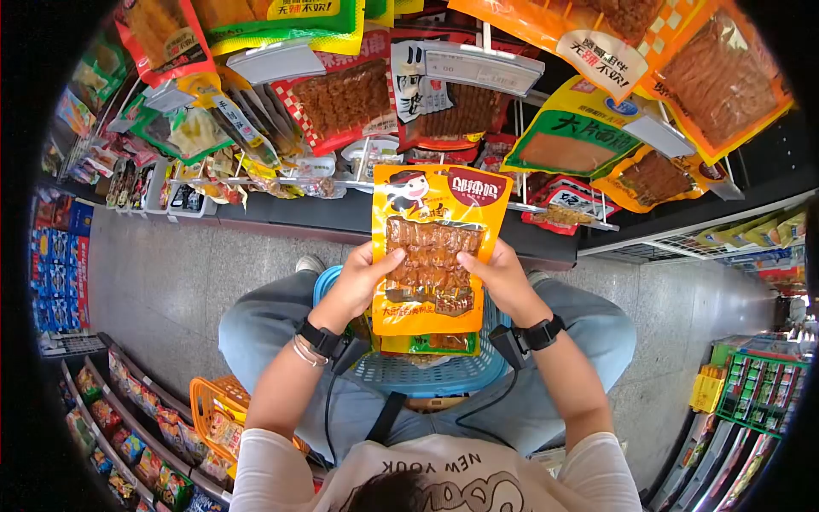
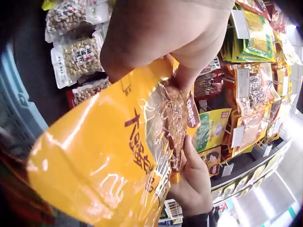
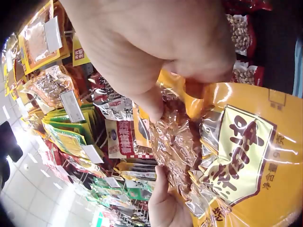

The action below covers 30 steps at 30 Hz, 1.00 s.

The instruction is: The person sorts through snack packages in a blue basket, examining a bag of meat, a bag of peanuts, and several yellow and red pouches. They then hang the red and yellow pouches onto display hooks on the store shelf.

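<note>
Both hands hold an orange snack packet (image 1: pixel 439 256) upright above a blue basket (image 1: pixel 409 375), its clear window showing brown pieces. The left hand (image 1: pixel 363 277) grips one side edge, thumb on the front; the right hand (image 1: pixel 497 277) grips the opposite edge the same way. In the left wrist view the left hand (image 2: pixel 170 38) pinches the packet (image 2: pixel 94 151), with the right hand (image 2: pixel 194 184) beyond. From the right wrist, the right hand (image 3: pixel 161 47) holds the packet (image 3: pixel 279 156), and the left hand (image 3: pixel 168 205) is across it. Another packet (image 1: pixel 431 344) lies in the basket.
Hanging snack packets (image 1: pixel 341 98) and price tags fill the rack ahead. An orange basket (image 1: pixel 200 405) stands on the floor at the left, beside shelves of colourful packs (image 1: pixel 111 418). Grey floor tiles (image 1: pixel 153 282) show around the seated or squatting person's knees.
</note>
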Tool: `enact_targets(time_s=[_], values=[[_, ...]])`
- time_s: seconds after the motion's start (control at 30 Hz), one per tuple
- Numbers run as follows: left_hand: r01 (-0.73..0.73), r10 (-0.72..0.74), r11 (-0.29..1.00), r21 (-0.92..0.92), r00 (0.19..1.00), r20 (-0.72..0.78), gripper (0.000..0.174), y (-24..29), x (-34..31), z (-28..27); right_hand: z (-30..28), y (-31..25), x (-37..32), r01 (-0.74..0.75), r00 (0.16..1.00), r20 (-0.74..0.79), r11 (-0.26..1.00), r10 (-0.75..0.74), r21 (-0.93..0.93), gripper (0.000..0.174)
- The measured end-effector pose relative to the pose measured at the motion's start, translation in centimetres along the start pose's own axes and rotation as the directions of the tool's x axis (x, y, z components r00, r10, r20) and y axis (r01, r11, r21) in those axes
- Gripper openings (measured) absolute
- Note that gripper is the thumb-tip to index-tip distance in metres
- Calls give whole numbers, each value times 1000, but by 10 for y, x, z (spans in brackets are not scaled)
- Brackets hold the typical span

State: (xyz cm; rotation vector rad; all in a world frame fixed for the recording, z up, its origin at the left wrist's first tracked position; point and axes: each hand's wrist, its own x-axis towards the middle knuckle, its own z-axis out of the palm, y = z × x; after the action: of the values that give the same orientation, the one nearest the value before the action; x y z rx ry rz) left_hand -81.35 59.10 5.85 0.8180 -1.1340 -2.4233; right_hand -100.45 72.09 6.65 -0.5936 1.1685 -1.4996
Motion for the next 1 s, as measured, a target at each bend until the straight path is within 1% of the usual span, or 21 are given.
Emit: enact_targets(time_s=[0.1, 0.3, 0.4, 0.5, 0.6, 0.63, 0.7, 0.77, 0.8, 0.9, 0.93, 1.0], values=[[-11, 11, 1000, -7, 1000, -4, 26, 0, -1, -1, 2, -2, -1, -15, 998, 59, 1000, 16, -1, 39], [-38, 38, 999, -5, 999, 24, 27, 9, -3, 7, 1, -3, -1, -23, 999, 46, 1000, 22, 19, 40], [-48, 48, 999, 10, 998, 40, 28, 11, -4, 11, 3, -8, -9, 2, 999, 40, 999, -4, 37, 39], [-53, 53, 999, -2, 996, 75, 27, 13, -13, 21, 5, -15, -24, 8, 999, 31, 1000, -8, 1, 42], [-74, 74, 997, 3, 994, 80, 27, 10, -22, 35, 4, -19, -41, 55, 998, -32, 996, -57, -71, 39], [-101, 99, 995, 11, 991, 88, 27, 5, -24, 40, 3, -19, -48, 65, 995, -63, 993, -72, -94, 38], [-149, 146, 988, 26, 984, 106, 28, -6, -27, 50, -1, -21, -60, 130, 982, -131, 990, -137, -60, 36], [-182, 168, 977, 111, 978, 124, 28, -15, -28, 64, -8, -26, -70, 196, 956, -217, 980, -196, -25, 34], [-191, 170, 970, 148, 975, 143, 28, -19, -28, 71, -14, -32, -74, 261, 926, -270, 964, -263, -44, 32], [-234, 182, 942, 239, 958, 222, 26, -23, -24, 102, -27, -57, -86, 398, 798, -427, 904, -426, -156, 33], [-257, 192, 929, 264, 949, 248, 26, -27, -19, 111, -30, -68, -91, 441, 762, -451, 882, -465, -163, 33], [-286, 197, 909, 303, 936, 292, 25, -33, -7, 130, -42, -83, -98, 472, 681, -532, 857, -504, -207, 32]])
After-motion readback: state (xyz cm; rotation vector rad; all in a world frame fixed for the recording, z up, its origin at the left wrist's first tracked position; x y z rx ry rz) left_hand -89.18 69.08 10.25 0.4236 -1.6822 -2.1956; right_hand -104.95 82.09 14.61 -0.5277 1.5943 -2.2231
